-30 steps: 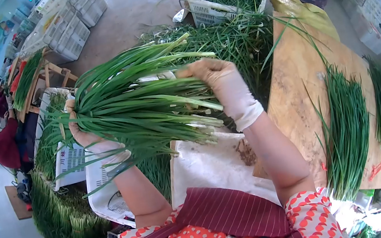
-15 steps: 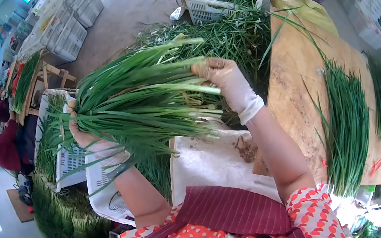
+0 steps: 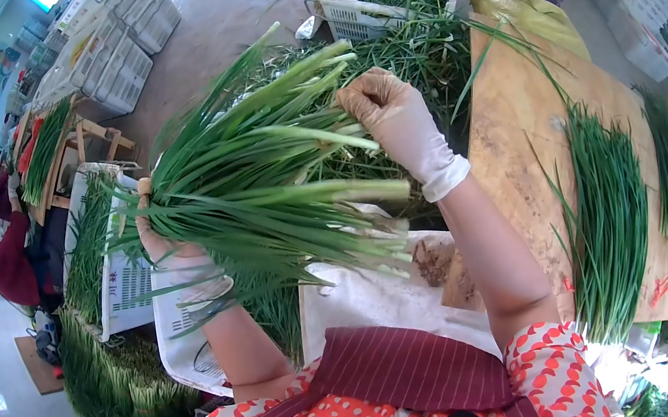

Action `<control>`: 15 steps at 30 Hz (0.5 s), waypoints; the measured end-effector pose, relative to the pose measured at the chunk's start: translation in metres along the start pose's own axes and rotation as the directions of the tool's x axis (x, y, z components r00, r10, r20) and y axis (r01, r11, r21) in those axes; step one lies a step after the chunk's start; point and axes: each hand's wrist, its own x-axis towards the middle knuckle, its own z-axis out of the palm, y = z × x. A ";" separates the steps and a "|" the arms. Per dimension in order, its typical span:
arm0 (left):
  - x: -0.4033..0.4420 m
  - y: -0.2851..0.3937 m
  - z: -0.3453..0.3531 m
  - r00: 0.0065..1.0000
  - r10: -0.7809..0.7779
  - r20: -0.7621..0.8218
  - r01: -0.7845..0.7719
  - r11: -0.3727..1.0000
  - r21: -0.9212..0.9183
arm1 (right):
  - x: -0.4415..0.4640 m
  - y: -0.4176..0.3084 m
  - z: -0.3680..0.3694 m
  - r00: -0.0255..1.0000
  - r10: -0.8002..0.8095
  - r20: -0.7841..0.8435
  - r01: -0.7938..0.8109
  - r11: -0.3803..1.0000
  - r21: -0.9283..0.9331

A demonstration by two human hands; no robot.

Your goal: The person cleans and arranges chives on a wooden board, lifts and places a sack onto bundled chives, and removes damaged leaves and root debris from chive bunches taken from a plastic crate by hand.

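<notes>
A thick bunch of garlic chives [image 3: 258, 168] spreads out in front of me, leaf ends to the left and pale stem ends to the right. My left hand [image 3: 175, 255], in a thin pale glove, is closed round the leafy end; leaves hide part of its fingers. At the stem end, my right hand [image 3: 399, 124] is gloved too, its fingertips brownish and pinched on chive stems at the bunch's upper right. Below the bunch lies a white, soil-stained cloth [image 3: 365, 291] across my lap.
A heap of loose chives [image 3: 416, 64] lies ahead, before a filled white crate [image 3: 343, 19]. On my right, a wooden board [image 3: 508, 146] bears sorted chives [image 3: 611, 217]. To the left stand a chive-filled crate [image 3: 125, 294] and stacked crates [image 3: 124, 71]. Co-workers [image 3: 11, 268] are at left and upper right.
The stems have fanned further apart, some tilting up and others lower right. My right hand has shifted slightly up, its wrist more raised. My left hand keeps its hold.
</notes>
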 end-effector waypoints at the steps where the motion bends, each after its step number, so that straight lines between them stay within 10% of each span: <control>1: 0.002 -0.003 -0.003 0.997 0.018 0.075 -0.016 0.999 -0.031 | -0.002 0.004 0.002 0.998 0.052 -0.027 -0.051 0.998 0.041; 4: 0.001 -0.005 -0.009 1.000 0.029 0.002 -0.029 0.999 0.027 | -0.005 0.004 -0.001 0.947 0.321 -0.026 -0.254 0.794 0.552; 13: -0.001 0.015 -0.043 0.967 0.117 -0.227 -0.111 0.993 0.039 | -0.001 0.080 -0.059 0.707 0.595 -0.382 -0.080 0.605 0.792; 15: -0.004 0.009 -0.027 0.954 0.151 -0.259 -0.139 0.988 0.065 | 0.000 0.101 -0.061 0.759 -0.009 -0.651 -0.093 0.988 -0.123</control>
